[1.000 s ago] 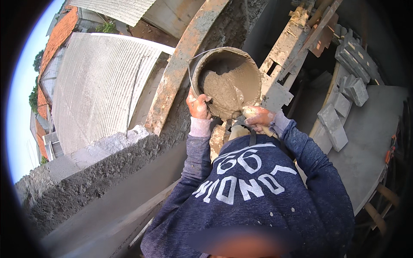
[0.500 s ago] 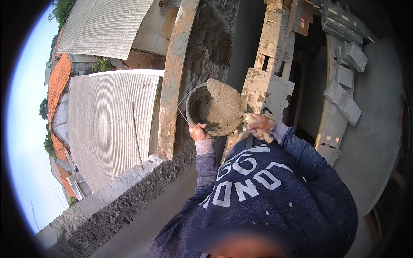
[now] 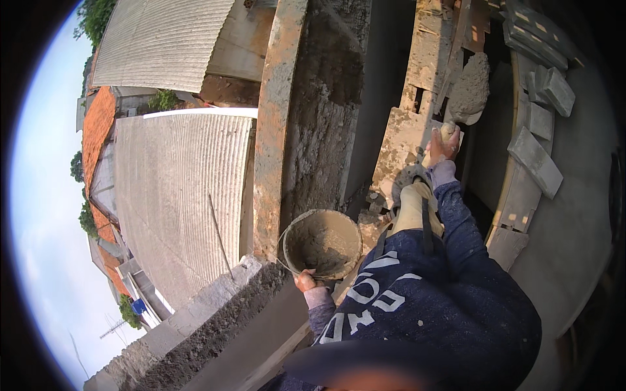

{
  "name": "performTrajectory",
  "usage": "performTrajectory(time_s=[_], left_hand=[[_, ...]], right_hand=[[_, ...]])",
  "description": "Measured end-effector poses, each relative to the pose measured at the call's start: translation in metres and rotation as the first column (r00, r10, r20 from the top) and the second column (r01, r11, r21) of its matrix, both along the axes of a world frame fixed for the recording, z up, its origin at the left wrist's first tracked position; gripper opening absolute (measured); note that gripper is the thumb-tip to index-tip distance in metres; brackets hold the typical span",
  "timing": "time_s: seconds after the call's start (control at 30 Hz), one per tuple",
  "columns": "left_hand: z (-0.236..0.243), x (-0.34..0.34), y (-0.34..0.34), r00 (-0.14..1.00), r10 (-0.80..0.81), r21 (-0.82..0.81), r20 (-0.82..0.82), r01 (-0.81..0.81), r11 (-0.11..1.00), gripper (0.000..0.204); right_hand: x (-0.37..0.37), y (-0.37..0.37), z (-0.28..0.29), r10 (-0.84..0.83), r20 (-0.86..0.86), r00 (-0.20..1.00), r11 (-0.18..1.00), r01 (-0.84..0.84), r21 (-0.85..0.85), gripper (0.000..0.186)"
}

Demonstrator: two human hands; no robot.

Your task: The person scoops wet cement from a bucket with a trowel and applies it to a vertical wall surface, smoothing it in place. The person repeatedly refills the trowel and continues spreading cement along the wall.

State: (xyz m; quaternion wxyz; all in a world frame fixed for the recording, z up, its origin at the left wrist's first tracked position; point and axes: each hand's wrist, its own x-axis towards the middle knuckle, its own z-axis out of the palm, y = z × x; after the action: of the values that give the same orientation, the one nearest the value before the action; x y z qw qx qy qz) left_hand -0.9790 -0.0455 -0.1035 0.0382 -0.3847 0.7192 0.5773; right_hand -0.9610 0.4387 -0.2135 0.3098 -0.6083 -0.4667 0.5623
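Our left hand (image 3: 305,281) grips the rim of the bucket (image 3: 323,243) of mortar; our right hand (image 3: 443,144) clasps the loaded trowel (image 3: 469,91).

Concrete slab (image 3: 574,215) — grey bricks (image 3: 535,159) lie loose along its edge.

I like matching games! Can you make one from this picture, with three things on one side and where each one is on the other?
Things:
1. Round grey bucket of wet mortar
2. Metal trowel heaped with grey mortar
3. Rectangular grey paving blocks

Places:
A. Lying at the far right on the concrete slab
B. Held at its rim by the left hand
C. Raised in the grip of the right hand

Pairs: 1-B, 2-C, 3-A
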Motion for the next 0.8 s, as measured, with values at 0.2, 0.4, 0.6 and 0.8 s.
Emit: performTrajectory(time_s=[0.2,0.4,0.6,0.8], left_hand=[[0.041,0.037,0.01,0.991,0.1,-0.035,-0.093,-0.103,0.994,0.079],[0.03,0.04,0.014,0.986,-0.032,-0.164,-0.166,0.005,0.986,0.065],[0.025,0.013,0.056,0.974,0.07,0.131,-0.214,-0.042,0.99,0.065],[0.025,-0.031,0.1,0.924,-0.11,0.299,-0.367,0.229,0.926,0.066]], right_hand=[[-0.201,-0.078,-0.012,0.136,0.416,0.899,0.956,-0.01,-0.292,0.048],[-0.296,-0.162,0.048,0.393,-0.042,0.918,0.911,-0.395,-0.117,0.048],[-0.16,-0.137,0.106,0.676,-0.079,0.733,0.736,-0.676,0.021,0.04],[0.04,-0.113,0.087,0.919,0.317,0.236,0.216,-0.971,0.098,0.065]])
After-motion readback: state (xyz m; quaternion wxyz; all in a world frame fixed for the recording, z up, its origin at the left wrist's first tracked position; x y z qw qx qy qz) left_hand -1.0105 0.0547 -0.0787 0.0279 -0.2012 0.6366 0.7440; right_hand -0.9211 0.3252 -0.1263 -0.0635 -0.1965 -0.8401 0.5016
